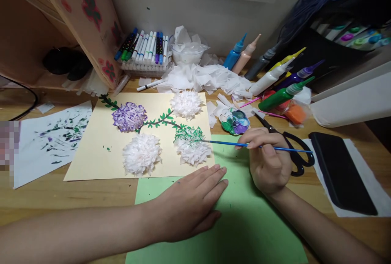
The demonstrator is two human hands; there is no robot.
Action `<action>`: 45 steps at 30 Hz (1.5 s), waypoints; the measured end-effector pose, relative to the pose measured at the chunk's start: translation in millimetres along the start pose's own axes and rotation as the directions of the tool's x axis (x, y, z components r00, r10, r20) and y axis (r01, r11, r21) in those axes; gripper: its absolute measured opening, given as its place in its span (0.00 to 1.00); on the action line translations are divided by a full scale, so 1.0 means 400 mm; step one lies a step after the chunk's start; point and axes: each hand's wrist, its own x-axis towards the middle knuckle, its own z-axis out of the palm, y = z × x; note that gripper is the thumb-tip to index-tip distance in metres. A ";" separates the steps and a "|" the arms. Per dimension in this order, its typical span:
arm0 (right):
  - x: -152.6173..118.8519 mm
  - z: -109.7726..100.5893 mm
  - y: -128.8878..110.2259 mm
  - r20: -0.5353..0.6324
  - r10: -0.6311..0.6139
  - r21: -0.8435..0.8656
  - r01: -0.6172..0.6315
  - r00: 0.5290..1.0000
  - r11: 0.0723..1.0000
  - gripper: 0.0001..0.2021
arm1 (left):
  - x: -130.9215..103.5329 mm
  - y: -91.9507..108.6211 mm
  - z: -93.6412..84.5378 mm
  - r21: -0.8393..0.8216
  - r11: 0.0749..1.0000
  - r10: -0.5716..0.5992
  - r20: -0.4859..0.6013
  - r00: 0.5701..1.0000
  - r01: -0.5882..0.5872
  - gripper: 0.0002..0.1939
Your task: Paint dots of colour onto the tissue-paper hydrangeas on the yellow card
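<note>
My right hand [270, 160] pinches a thin blue paintbrush [226, 143], its tip touching a tissue-paper flower [194, 152] whose upper part is green and lower part white. Flat on a green sheet [244, 223], with fingers stretched out, lies my left hand [198, 203], just below that flower. The cream paper [97, 146] also carries a purple-tinted flower [130, 116], two white flowers [142, 154] and a painted stem with green leaves [160, 121]. A small paint palette [235, 121] with green, purple and dark blue paint stands beyond my right hand.
Black scissors [296, 150] and a black phone-like slab [342, 172] lie at right. Several paint bottles [281, 97] stand behind the palette. White paper scraps [201, 77], a tissue-filled bowl [187, 50] and a marker box [145, 54] line the back. A paint-smeared sheet [58, 137] lies left.
</note>
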 end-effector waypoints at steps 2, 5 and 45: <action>0.001 -0.001 0.002 0.024 0.003 -0.025 -0.002 1.000 1.000 0.09 | 0.001 -0.001 0.000 -0.003 1.000 -0.001 0.000 1.000 0.001 0.25; 0.003 0.000 0.003 -0.021 0.003 -0.061 -0.004 1.000 0.998 0.09 | 0.002 -0.004 -0.001 -0.007 1.000 -0.002 -0.007 1.000 0.002 0.25; 0.039 -0.061 0.041 -0.409 -0.110 -0.307 -0.023 0.906 0.951 0.09 | 0.002 -0.002 -0.006 0.010 1.000 -0.002 0.014 1.000 0.002 0.25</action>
